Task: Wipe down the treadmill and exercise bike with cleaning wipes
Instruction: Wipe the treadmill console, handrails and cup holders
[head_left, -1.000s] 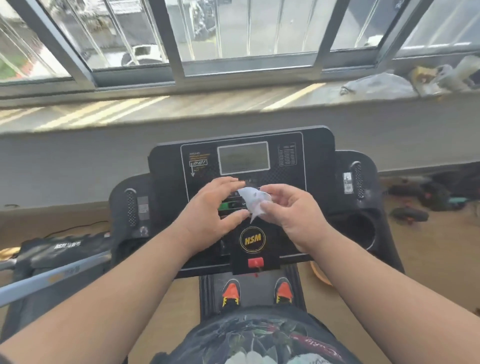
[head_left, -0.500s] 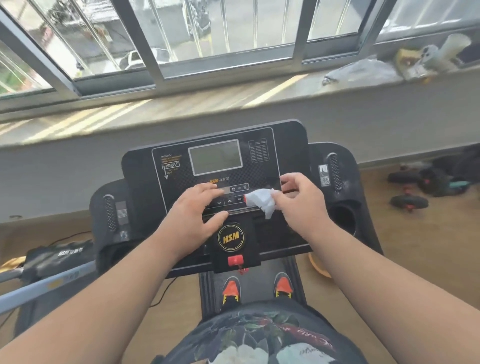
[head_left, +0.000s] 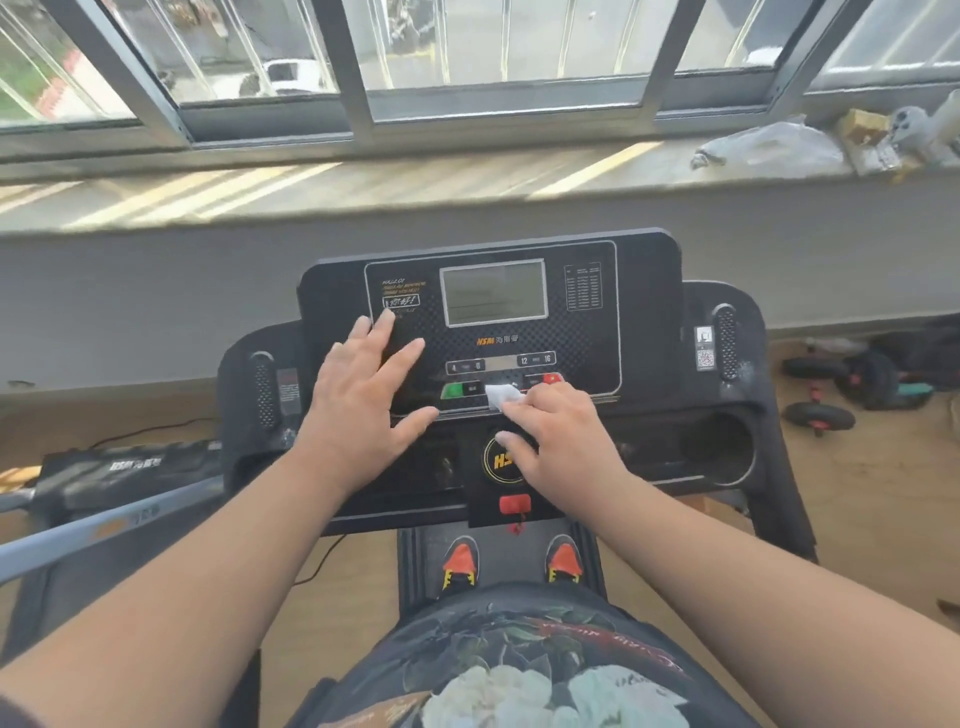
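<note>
Near: my right hand (head_left: 563, 441), which held the cleaning wipe (head_left: 503, 396) in mid-air with the left 1 s ago, now presses it under its fingers onto the button row of the treadmill console (head_left: 493, 322). My left hand (head_left: 363, 400) has let go; its grip is wide, fingers spread flat on the panel. Wiping has begun, I judge. Below: red safety key (head_left: 514, 504), belt, orange shoes (head_left: 460, 561). Far: dumbbells (head_left: 818, 415) on wooden floor, window sill (head_left: 363, 182), windows.
</note>
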